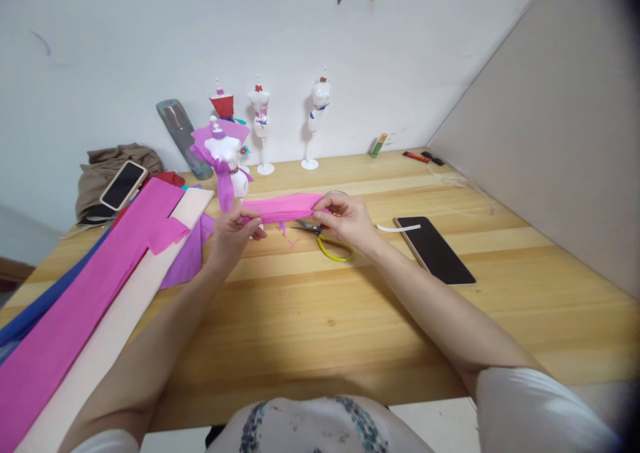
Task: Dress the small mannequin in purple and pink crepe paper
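Note:
A strip of bright pink crepe paper point(285, 207) is stretched level between my hands above the table. My left hand point(236, 234) pinches its left end between thumb and fingers. At the other end, my right hand point(346, 221) grips it the same way. Scissors point(334, 247) with yellow handles lie on the table below my right hand, partly covered by it. Small purple scraps point(284, 229) are beside the blades. Just behind my left hand stands a small white mannequin point(225, 149) draped in purple paper.
Three more small mannequins point(310, 123) stand along the wall near a grey bottle point(183, 133). Long pink paper point(95, 293) and cream paper point(135, 293) cover the left side. A dark tablet or phone point(436, 249) lies right; another phone point(124, 185) rests on brown cloth point(95, 173).

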`<state>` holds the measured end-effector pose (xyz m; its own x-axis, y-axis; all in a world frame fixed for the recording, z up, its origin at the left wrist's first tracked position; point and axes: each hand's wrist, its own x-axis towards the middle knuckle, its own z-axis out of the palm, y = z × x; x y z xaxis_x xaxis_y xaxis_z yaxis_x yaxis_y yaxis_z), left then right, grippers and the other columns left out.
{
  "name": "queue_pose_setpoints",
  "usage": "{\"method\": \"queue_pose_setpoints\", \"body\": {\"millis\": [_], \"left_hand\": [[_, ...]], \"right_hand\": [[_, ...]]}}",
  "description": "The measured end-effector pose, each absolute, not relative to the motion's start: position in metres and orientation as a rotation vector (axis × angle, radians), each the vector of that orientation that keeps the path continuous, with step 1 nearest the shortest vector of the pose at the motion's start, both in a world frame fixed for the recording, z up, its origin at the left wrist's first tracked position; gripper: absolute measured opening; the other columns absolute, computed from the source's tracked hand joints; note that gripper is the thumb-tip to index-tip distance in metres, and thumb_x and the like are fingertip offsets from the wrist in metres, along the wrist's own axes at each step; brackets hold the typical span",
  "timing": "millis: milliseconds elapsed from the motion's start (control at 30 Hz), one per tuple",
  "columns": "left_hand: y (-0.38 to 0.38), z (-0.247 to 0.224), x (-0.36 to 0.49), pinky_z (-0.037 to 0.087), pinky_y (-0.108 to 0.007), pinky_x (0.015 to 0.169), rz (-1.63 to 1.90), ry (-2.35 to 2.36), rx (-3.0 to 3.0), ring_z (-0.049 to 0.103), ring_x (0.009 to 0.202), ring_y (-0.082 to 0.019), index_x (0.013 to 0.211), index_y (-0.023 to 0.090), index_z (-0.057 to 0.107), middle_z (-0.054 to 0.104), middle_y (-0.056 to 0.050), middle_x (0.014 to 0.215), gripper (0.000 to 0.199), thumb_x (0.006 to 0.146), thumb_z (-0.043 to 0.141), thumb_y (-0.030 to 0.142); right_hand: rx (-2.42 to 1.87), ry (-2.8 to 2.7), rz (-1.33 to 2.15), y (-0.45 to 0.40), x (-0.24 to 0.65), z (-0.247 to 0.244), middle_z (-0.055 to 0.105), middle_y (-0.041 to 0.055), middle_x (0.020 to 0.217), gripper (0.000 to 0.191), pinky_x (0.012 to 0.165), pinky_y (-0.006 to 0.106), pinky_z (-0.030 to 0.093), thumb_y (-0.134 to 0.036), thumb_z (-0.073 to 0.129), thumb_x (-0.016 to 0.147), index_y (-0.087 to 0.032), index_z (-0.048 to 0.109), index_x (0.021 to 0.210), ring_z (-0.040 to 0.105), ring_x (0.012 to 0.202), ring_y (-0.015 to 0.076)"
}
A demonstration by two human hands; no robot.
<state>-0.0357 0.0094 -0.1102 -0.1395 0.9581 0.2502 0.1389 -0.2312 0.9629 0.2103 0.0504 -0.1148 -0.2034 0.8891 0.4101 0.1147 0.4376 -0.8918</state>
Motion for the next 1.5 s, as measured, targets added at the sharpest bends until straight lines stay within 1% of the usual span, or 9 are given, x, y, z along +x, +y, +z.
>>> {"method": "queue_pose_setpoints", "body": {"millis": [133, 333, 500, 667, 767, 867, 1000, 1300, 1500], "left_hand": [[0.008, -0.11, -0.036, 0.055, -0.029, 0.054, 1.45, 1.279, 1.405, 0.067, 0.049, -0.017, 0.084, 0.019, 0.067, 0.07, 0.001, 0.055, 0.026, 0.071, 0.078, 0.039], [0.006, -0.104, -0.04, 0.057, -0.028, 0.055, 1.389, 1.233, 1.453, 0.069, 0.052, -0.017, 0.083, 0.018, 0.069, 0.072, 0.002, 0.056, 0.022, 0.068, 0.078, 0.031], [0.008, -0.106, -0.043, 0.057, -0.027, 0.054, 1.421, 1.234, 1.472, 0.069, 0.051, -0.017, 0.082, 0.018, 0.07, 0.072, 0.001, 0.057, 0.017, 0.071, 0.076, 0.031], [0.008, -0.108, -0.043, 0.058, -0.029, 0.055, 1.448, 1.262, 1.497, 0.069, 0.051, -0.017, 0.082, 0.018, 0.073, 0.072, -0.001, 0.057, 0.018, 0.072, 0.074, 0.032], [0.008, -0.109, -0.041, 0.058, -0.029, 0.056, 1.478, 1.29, 1.511, 0.069, 0.053, -0.017, 0.082, 0.018, 0.075, 0.072, -0.001, 0.059, 0.017, 0.073, 0.074, 0.033], [0.009, -0.112, -0.041, 0.058, -0.029, 0.057, 1.512, 1.313, 1.503, 0.069, 0.055, -0.017, 0.081, 0.019, 0.076, 0.072, 0.0, 0.059, 0.016, 0.074, 0.075, 0.034], [0.01, -0.115, -0.04, 0.058, -0.029, 0.058, 1.546, 1.339, 1.486, 0.069, 0.056, -0.017, 0.078, 0.021, 0.075, 0.072, 0.001, 0.061, 0.013, 0.073, 0.075, 0.033], [0.008, -0.116, -0.038, 0.057, -0.027, 0.056, 1.528, 1.378, 1.462, 0.067, 0.053, -0.015, 0.077, 0.021, 0.073, 0.071, 0.002, 0.057, 0.013, 0.075, 0.074, 0.034], [0.011, -0.122, -0.039, 0.057, -0.027, 0.059, 1.541, 1.399, 1.451, 0.069, 0.058, -0.016, 0.078, 0.021, 0.07, 0.073, 0.001, 0.062, 0.013, 0.077, 0.073, 0.034]], "right_hand": [[-0.901, -1.623, 0.926, 0.052, 0.211, -0.116, 0.069, 0.0004, 0.07, 0.011, 0.064, 0.029, 0.047, -0.031, 0.074, 0.074, -0.021, 0.071, 0.072, 0.06, 0.065, 0.0144], [-0.91, -1.608, 0.942, 0.054, 0.212, -0.116, 0.069, 0.0008, 0.066, 0.016, 0.065, 0.029, 0.047, -0.034, 0.075, 0.074, -0.019, 0.071, 0.071, 0.059, 0.064, 0.014], [-0.878, -1.608, 0.961, 0.053, 0.211, -0.115, 0.07, 0.0008, 0.068, 0.014, 0.065, 0.029, 0.046, -0.034, 0.075, 0.073, -0.02, 0.071, 0.071, 0.06, 0.064, 0.0143], [-0.884, -1.613, 0.975, 0.052, 0.212, -0.115, 0.069, 0.0008, 0.068, 0.015, 0.065, 0.03, 0.046, -0.034, 0.075, 0.073, -0.02, 0.071, 0.071, 0.059, 0.064, 0.0143], [-0.887, -1.618, 0.965, 0.052, 0.212, -0.116, 0.067, 0.0004, 0.065, 0.015, 0.065, 0.03, 0.046, -0.035, 0.074, 0.074, -0.02, 0.071, 0.071, 0.057, 0.063, 0.014], [-0.887, -1.609, 0.97, 0.052, 0.211, -0.116, 0.068, 0.001, 0.068, 0.016, 0.065, 0.03, 0.046, -0.035, 0.075, 0.074, -0.02, 0.071, 0.071, 0.058, 0.064, 0.014], [-0.887, -1.596, 0.978, 0.051, 0.21, -0.116, 0.068, 0.0012, 0.068, 0.015, 0.065, 0.03, 0.046, -0.034, 0.076, 0.073, -0.02, 0.07, 0.07, 0.058, 0.064, 0.0139], [-0.905, -1.58, 0.976, 0.051, 0.208, -0.117, 0.069, 0.0011, 0.068, 0.014, 0.063, 0.029, 0.047, -0.033, 0.075, 0.072, -0.02, 0.07, 0.07, 0.059, 0.064, 0.014], [-0.897, -1.59, 0.988, 0.051, 0.208, -0.117, 0.07, 0.0011, 0.069, 0.012, 0.066, 0.03, 0.049, -0.031, 0.075, 0.071, -0.02, 0.069, 0.069, 0.062, 0.067, 0.0148]]}}
